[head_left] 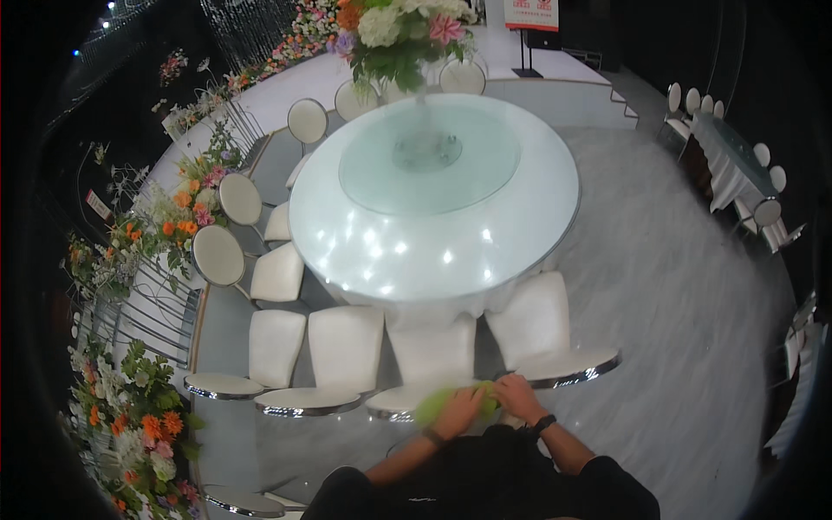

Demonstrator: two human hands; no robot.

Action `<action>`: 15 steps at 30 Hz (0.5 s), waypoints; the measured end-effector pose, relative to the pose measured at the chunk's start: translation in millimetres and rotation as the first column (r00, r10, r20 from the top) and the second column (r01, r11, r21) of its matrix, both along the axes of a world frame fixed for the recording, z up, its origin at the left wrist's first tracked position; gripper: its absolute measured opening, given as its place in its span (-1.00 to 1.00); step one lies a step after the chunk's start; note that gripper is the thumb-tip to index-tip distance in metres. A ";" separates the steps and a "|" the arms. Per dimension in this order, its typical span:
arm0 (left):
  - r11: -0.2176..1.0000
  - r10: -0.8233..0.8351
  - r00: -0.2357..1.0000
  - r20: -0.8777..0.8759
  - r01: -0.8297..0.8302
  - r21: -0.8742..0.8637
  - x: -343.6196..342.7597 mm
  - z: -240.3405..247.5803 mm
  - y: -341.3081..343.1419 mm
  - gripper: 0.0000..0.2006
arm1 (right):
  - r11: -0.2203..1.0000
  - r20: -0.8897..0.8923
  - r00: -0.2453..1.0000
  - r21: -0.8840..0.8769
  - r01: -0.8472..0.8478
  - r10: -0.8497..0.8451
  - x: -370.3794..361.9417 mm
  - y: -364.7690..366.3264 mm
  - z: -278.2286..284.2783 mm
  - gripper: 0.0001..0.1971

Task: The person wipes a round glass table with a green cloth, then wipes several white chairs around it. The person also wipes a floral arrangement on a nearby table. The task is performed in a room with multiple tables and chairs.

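Observation:
A bright green cloth, slightly blurred, hangs between my hands in front of my body. My left hand is closed on its middle part. Closed too is my right hand, with its fingers at the cloth's right end and a dark band on that wrist. Just beyond the cloth is a white padded chair with a rounded, chrome-edged back. Another white chair stands to the right, its back close to my right hand. Whether the cloth touches a chair is hidden.
A large round table with a glass turntable and a tall flower centrepiece stands ahead, ringed by white chairs. Flower arrangements line the left side. A raised stage with steps is behind; another table is far right.

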State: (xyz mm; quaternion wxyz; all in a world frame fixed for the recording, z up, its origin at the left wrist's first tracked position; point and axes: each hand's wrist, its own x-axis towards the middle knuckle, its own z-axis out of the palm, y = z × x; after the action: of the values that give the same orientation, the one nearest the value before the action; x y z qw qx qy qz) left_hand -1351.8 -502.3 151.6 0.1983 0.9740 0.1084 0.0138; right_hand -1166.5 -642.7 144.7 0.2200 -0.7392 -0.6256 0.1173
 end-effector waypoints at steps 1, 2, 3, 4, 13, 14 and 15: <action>0.999 0.013 1.000 -0.002 -0.013 -0.050 13.5 -5.4 -9.3 -0.40 | 0.995 0.000 1.000 0.094 0.031 -0.031 10.7 -11.0 5.3 -0.73; 0.980 0.015 0.996 -0.086 -0.032 -0.195 30.9 -10.3 -17.4 -0.36 | 0.980 -0.003 0.998 0.188 0.063 -0.064 24.7 -21.5 10.8 -0.74; 0.983 -0.015 0.999 0.045 0.023 -0.181 48.3 -13.6 -26.1 -0.35 | 0.975 0.021 0.995 0.204 0.089 -0.096 41.5 -31.3 16.4 -0.75; 0.982 -0.046 0.992 0.117 0.066 -0.174 62.9 -15.6 -38.8 -0.33 | 0.969 0.044 0.991 0.218 0.115 -0.127 56.7 -43.0 21.3 -0.76; 0.897 -0.111 0.981 0.158 0.167 -0.409 166.2 8.0 -103.8 -0.12 | 0.963 0.075 0.979 0.209 0.169 -0.188 139.1 -117.8 50.8 -0.77; 0.885 -0.140 0.971 0.196 0.211 -0.416 173.7 11.1 -108.3 -0.12 | 0.958 0.052 0.976 0.210 0.197 -0.212 145.4 -127.0 54.4 -0.76; 0.868 -0.164 0.965 0.204 0.239 -0.435 181.6 12.6 -114.0 -0.13 | 0.951 0.030 0.972 0.215 0.222 -0.234 151.2 -138.5 58.0 -0.76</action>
State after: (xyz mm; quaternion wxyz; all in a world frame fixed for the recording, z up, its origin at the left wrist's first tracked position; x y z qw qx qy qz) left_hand -1170.2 -616.4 164.3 0.4295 0.9018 -0.0102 0.0455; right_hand -1015.4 -781.2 202.7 0.2917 -0.7821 -0.5507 0.0038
